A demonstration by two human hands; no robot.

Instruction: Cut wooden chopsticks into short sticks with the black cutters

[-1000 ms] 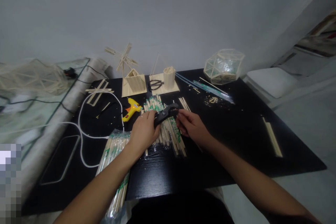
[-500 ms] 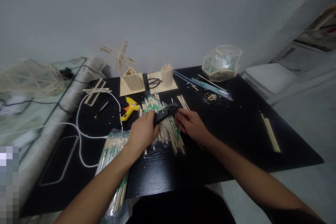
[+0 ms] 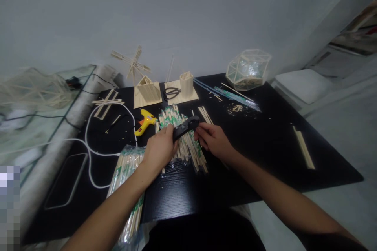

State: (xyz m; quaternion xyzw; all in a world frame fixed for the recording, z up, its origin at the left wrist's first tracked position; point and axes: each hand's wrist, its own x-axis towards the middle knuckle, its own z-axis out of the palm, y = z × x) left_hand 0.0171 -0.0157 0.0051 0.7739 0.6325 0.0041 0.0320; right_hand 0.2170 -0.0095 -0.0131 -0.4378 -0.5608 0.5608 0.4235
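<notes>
Tool (image 3: 185, 127), black and curved toward its far end, slants between the two hands, above a spread of wrapped chopsticks (image 3: 193, 152). Its near end runs into the left hand (image 3: 160, 146), whose fingers are closed around it, with the thumb lying along the near side; most of the body sticks out past that grip, up and to the right. The far end reaches the fingertips of the right hand (image 3: 214, 139), where thumb and forefinger are drawn close together; whether they pinch the tool itself or some small piece beside it, I cannot tell. Just left of the wrapped chopsticks lies a yellow glue gun (image 3: 145, 121), near the left hand's knuckles. Beneath the left forearm, a long clear packet of sticks (image 3: 125, 170) runs out over the front edge of the black table (image 3: 250, 157). Beyond the right hand's fingers, a few bare sticks (image 3: 206, 115) lie side by side. Farther back, dark-handled scissors (image 3: 172, 93) rest by a round stick holder (image 3: 186, 85), which stands upright on a pale board (image 3: 193, 97). Near the table's right side, well apart from both hands, lies another small bundle (image 3: 304, 149).
</notes>
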